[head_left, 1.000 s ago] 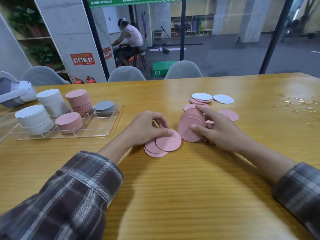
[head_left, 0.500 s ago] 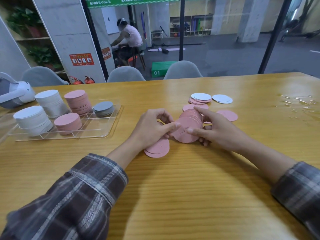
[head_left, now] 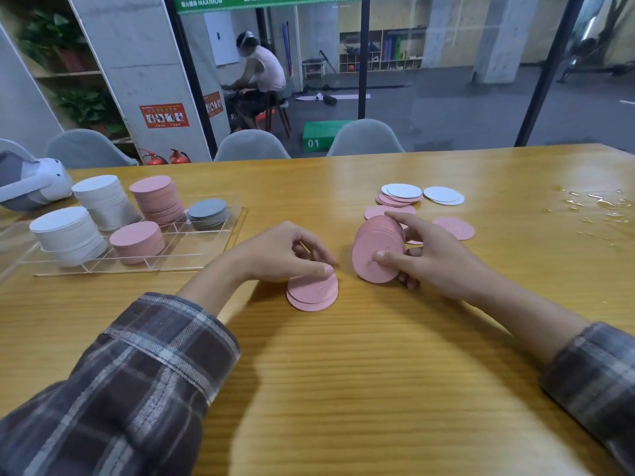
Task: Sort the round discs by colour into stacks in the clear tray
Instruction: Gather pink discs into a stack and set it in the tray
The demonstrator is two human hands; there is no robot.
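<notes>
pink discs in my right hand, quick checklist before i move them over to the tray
1. Right hand grip on the pink bundle: ok, thumb on the front face, fingers over the top edge.
2. Bundle all pink: ok on every edge that shows.
3. Left hand hold on the small pile: cannot tell, its curled fingers hide the contact.
4. Room in the tray: ok, the near pink stack is the lower of the two.
5. Path to the tray: not ok, the left hand lies in between.
6. Loose discs cleared: not ok, a mixed pile of white and pink waits behind.
</notes>
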